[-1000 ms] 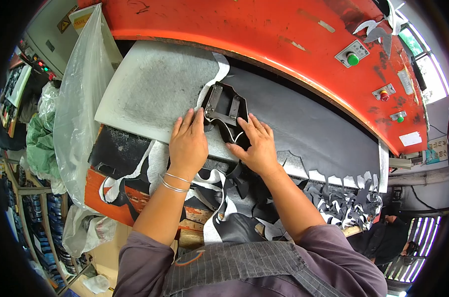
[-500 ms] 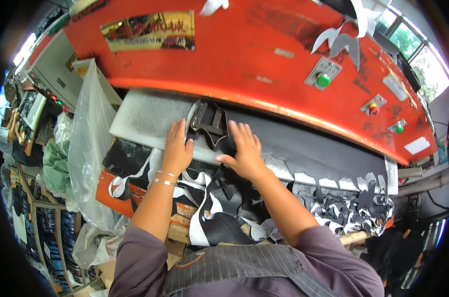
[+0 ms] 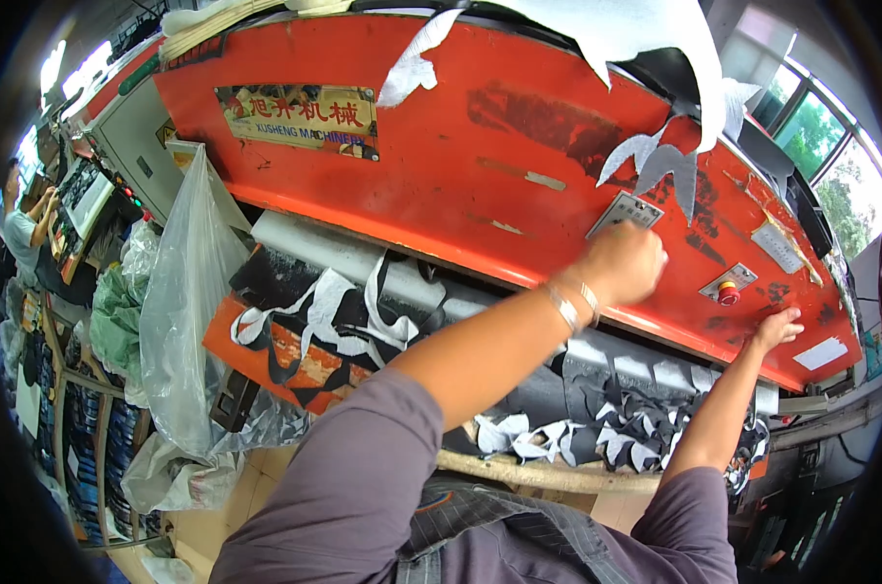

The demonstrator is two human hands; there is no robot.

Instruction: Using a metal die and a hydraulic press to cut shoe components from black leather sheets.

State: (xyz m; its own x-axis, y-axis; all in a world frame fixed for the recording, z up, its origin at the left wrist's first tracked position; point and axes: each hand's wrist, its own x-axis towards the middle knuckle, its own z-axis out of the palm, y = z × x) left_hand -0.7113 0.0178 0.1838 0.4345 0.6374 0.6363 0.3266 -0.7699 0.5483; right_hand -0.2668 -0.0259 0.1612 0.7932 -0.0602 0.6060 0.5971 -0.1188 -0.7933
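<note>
My left hand (image 3: 624, 265), with bracelets at its wrist, is closed in a fist against the upper metal button plate (image 3: 639, 206) on a red press beam (image 3: 441, 146). It covers the green button there. My right hand (image 3: 777, 329) lies at the beam's lower right with fingers stretched out, over the place of the other green button, which is hidden. Between the hands sits a red stop button (image 3: 728, 292). Below the beam is a pale cutting board (image 3: 324, 251) with black sheet material (image 3: 543, 384). No cutting die shows clearly under the beam.
Black and white offcuts (image 3: 635, 428) heap along the front ledge, and white scrap strips (image 3: 334, 307) hang at left. A clear plastic bag (image 3: 183, 302) stands beside the machine. White pieces (image 3: 645, 39) drape over the beam's top. A co-worker (image 3: 27, 229) is at far left.
Both hands have left the cutting die on the board and moved up and right to the beam's buttons. The left has closed into a fist. The view has tilted upward.
</note>
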